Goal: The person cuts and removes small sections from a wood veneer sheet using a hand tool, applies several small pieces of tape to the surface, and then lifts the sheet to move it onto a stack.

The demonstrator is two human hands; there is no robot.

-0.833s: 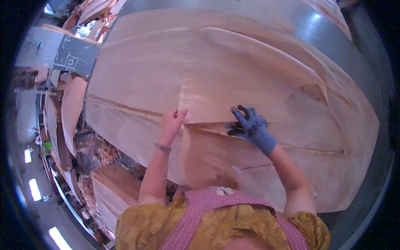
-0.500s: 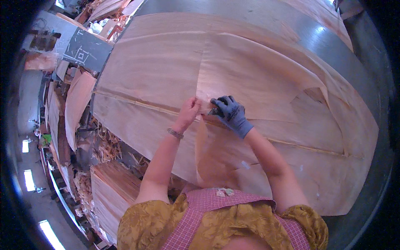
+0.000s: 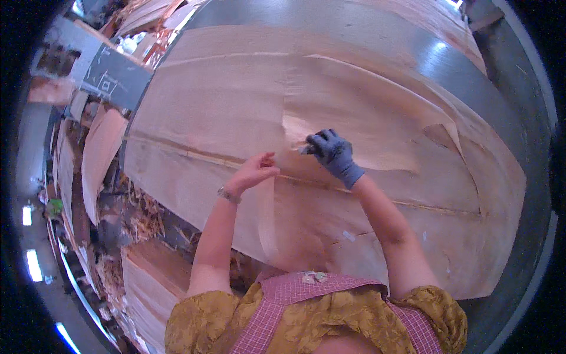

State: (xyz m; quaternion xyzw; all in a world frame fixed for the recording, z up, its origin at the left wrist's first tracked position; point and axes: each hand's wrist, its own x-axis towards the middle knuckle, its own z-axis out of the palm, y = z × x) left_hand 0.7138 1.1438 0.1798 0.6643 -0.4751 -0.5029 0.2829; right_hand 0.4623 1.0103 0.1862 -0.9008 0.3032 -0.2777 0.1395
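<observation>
Thin brown wood veneer sheets (image 3: 224, 94) lie before me, with a seam running across them from far left to near right. My left hand (image 3: 258, 172), bare with a bracelet at the wrist, is over the veneer by that seam, fingers apart and holding nothing. To its right, my right hand (image 3: 335, 156) wears a blue-grey glove with dark fingertips. Its fingers are closed around something small at the tips, whose kind I cannot make out. A curled veneer edge (image 3: 268, 221) runs from between my hands towards my apron.
A grey tabletop (image 3: 265, 13) shows beyond the veneer. At the left are a dark board with chalk marks (image 3: 115, 76), leaning veneer sheets (image 3: 101, 156), wood scraps (image 3: 144, 215) and a veneer stack (image 3: 156, 271). A raised, torn fold (image 3: 439, 133) lies on the right.
My hands, close together before, have parted: the left has moved left and down and opened its fingers. The right has shifted slightly right, still closed. The view has turned a little.
</observation>
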